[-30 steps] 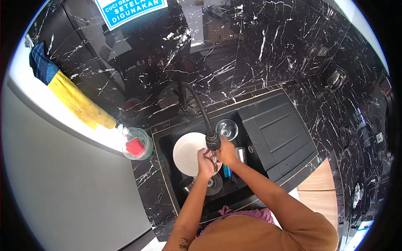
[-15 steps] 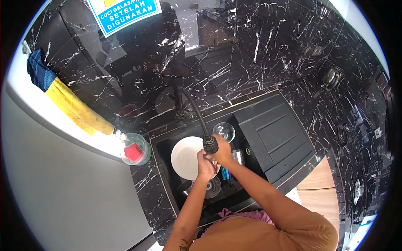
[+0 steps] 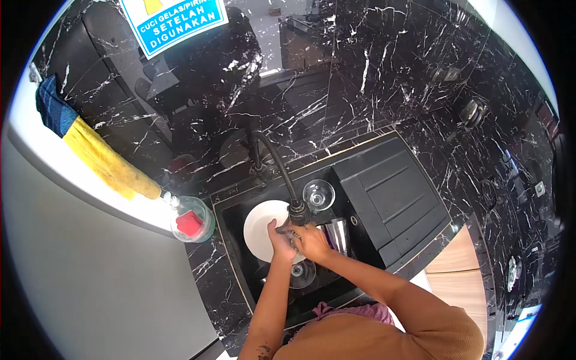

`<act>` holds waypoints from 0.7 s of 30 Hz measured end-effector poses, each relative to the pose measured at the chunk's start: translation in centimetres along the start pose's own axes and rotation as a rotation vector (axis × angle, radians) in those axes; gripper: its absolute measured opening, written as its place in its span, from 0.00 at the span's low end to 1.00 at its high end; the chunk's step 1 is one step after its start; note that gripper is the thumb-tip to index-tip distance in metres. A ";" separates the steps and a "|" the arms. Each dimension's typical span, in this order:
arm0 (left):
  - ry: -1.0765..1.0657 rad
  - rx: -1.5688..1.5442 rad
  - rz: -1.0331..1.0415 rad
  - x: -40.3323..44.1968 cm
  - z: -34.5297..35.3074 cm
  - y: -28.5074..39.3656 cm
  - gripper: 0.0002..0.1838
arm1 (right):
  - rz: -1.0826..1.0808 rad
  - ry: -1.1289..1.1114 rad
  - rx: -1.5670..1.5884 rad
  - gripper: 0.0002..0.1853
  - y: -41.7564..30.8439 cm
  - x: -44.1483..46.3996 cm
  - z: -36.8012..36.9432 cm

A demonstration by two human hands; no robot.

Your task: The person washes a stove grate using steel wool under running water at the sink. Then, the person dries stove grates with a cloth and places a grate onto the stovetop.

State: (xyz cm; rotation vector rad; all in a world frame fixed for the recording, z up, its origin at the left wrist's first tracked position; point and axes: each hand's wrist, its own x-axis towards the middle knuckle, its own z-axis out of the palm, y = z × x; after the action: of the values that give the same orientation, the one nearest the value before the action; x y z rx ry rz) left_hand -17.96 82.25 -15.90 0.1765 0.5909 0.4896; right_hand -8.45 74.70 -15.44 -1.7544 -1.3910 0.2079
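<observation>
My left hand (image 3: 281,241) and my right hand (image 3: 311,241) are together under the black faucet head (image 3: 299,213). Their fingers close around a small dark, partly shiny item that is mostly hidden, so I cannot tell its kind. Behind my left hand, a large white plate (image 3: 259,235) leans in the black sink (image 3: 312,294). A shiny metal cup (image 3: 339,233) lies just right of my right hand. Below the hands sits a clear glass dish (image 3: 302,277). Another clear glass bowl (image 3: 318,195) stands near the sink's back edge.
A ridged black drainboard (image 3: 393,192) adjoins the sink on the right. To the left, a clear container (image 3: 207,225) holds a red sponge (image 3: 189,224). A yellow and blue cloth (image 3: 99,153) hangs above it. The black flexible faucet neck (image 3: 278,161) arches over the sink.
My right hand has come down from the faucet head to meet my left hand beneath it. The left hand has shifted slightly left. More of the metal cup shows now.
</observation>
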 end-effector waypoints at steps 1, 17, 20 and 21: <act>-0.014 -0.014 -0.033 0.3 -0.8 -0.2 0.34 | -0.042 -0.055 -0.094 0.13 2.5 -1.2 0.7; 0.002 0.535 0.182 3.7 0.2 -0.8 0.08 | 0.393 0.089 0.224 0.21 -0.4 5.3 -13.3; 0.020 0.560 0.221 4.3 0.6 -1.2 0.08 | 0.317 -0.003 0.370 0.20 -4.8 5.8 -16.4; 0.005 0.516 0.225 4.6 0.2 -1.5 0.08 | 0.258 -0.036 0.374 0.20 -7.1 6.2 -16.7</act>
State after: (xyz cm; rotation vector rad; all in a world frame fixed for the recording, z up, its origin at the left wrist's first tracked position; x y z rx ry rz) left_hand -13.92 83.19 -18.41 0.7385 0.6982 0.5468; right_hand -1.26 71.43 2.06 -1.6120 -1.0637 0.6022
